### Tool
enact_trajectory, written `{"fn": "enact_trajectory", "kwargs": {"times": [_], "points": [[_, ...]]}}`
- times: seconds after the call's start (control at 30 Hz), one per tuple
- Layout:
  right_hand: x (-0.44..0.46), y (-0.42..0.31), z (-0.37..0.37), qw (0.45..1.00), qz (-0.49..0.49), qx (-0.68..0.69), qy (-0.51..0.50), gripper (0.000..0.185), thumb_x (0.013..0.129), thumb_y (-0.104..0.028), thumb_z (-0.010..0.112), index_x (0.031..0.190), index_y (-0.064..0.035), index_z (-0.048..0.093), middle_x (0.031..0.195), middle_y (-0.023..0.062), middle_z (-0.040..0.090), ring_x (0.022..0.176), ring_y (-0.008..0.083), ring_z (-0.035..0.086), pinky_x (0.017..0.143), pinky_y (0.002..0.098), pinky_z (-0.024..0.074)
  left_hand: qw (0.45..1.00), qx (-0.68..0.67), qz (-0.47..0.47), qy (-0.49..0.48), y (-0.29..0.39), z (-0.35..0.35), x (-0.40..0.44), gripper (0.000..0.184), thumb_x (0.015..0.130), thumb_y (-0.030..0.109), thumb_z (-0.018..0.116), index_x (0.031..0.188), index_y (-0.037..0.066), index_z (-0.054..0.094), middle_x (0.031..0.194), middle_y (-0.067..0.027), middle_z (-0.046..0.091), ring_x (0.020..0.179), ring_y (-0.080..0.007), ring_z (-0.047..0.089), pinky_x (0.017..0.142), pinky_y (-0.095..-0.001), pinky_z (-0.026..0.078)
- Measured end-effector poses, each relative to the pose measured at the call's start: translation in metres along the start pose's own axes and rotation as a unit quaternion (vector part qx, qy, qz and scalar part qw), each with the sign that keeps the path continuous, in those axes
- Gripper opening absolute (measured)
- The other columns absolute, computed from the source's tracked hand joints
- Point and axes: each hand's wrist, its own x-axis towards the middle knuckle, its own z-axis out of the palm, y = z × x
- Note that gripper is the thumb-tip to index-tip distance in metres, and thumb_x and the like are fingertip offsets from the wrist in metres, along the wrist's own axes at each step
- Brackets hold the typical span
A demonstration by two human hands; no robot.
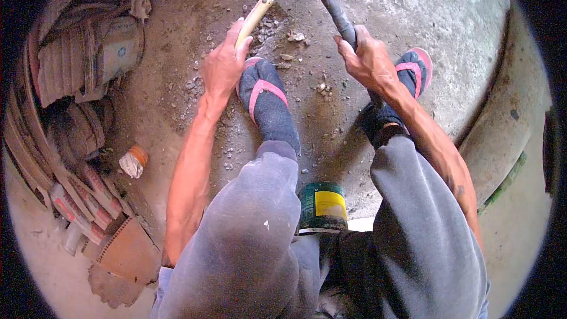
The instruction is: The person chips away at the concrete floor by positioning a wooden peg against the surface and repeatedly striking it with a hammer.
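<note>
My left hand (223, 68) is closed around a short pale yellow handle-like piece (257, 16), which points up and to the right; its lower end is hidden in the fingers. My right hand (367, 59) grips the dark handle of a claw hammer (335, 10), its metal head raised at the top of the view. Below and between the hands, grey rubble (273, 32) and small chips lie on the concrete floor, some beside my left foot. The hammer and the yellow piece are apart.
Feet in dark socks and pink flip-flops (267, 88) stand on the floor. A green can with a yellow label (331, 204) sits between the knees. Stacked worn material (88, 59) and an orange-and-white crumpled item (133, 160) are at left. A large curved grey object (502, 106) lies at right.
</note>
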Motion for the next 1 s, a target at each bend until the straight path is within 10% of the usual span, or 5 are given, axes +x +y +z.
{"fn": "enact_trajectory", "kwargs": {"times": [0.27,0.9,1.0], "points": [[0.011,-0.075,-0.018,0.929,-0.323,0.063,0.172,0.03,0.09,-0.023,0.07,0.093,-0.003,0.048,0.063,0.0208,0.058,0.056,0.041,0.061,0.05,0.0453,0.0449,0.996,-0.075,0.001,0.049,-0.004,0.024,-0.014,0.046,0.097,0.034,0.057,0.14,0.02,0.046,0.093,-0.0222,0.07,0.079,-0.0426,0.068,0.063,-0.0518,0.054],[0.031,-0.012,0.02,0.992,-0.1,-0.046,-0.054,0.032,0.093,-0.029,0.059,0.095,0.0007,0.049,0.073,0.0296,0.061,0.071,0.0497,0.061,0.064,0.0553,0.0454,0.986,-0.145,-0.075,-0.027,0.01,0.015,-0.008,0.045,0.098,0.03,0.055,0.139,0.015,0.047,0.097,-0.024,0.069,0.082,-0.0446,0.067,0.068,-0.0507,0.053],[0.021,0.006,0.015,0.997,-0.068,-0.037,-0.031,0.033,0.091,-0.03,0.058,0.098,0.0012,0.051,0.076,0.0304,0.063,0.075,0.0493,0.064,0.068,0.0568,0.0482,0.99,-0.118,0.078,0.01,-0.007,0.008,0.013,0.045,0.099,0.031,0.052,0.139,0.009,0.048,0.108,-0.0251,0.067,0.082,-0.043,0.069,0.07,-0.0486,0.054]]}}
